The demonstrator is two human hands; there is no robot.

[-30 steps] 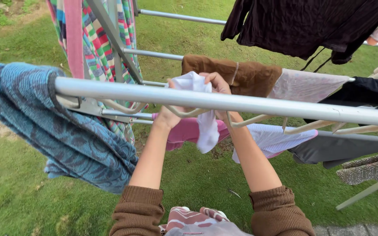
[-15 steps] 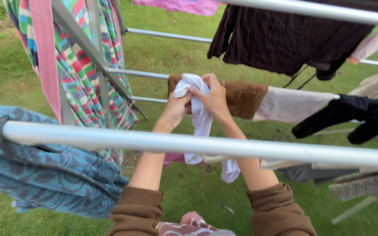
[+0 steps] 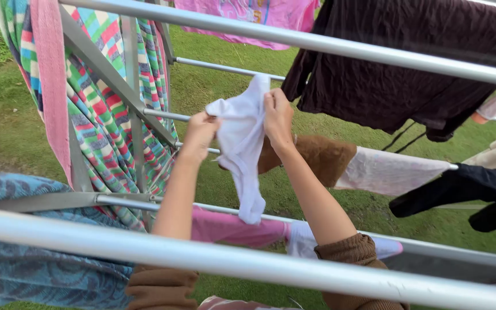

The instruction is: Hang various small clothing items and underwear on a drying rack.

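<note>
Both hands pinch the top edge of a small white cloth [image 3: 242,143]: my left hand [image 3: 200,133] has its grip closed on the left corner, my right hand [image 3: 276,117] has its grip clenched on the right corner, a little higher. Between them the cloth hangs limp in the air, its tail dangling down toward the pink garment [image 3: 231,227] on a lower rail [image 3: 431,245].

As I judge it, doing this well means keeping the two pinches level and apart so the edge stays taut and flat, with no bunching between the fingers.

Both forearms reach up and forward between the rails, sleeves pushed to the elbows, wrists bent slightly inward toward each other. Just behind the cloth hangs a brown garment [image 3: 322,155]; above right, a dark garment [image 3: 397,63] drapes an upper rail [image 3: 317,40]. A striped towel [image 3: 104,115] hangs at left, a blue patterned towel [image 3: 24,270] lower left.
</note>
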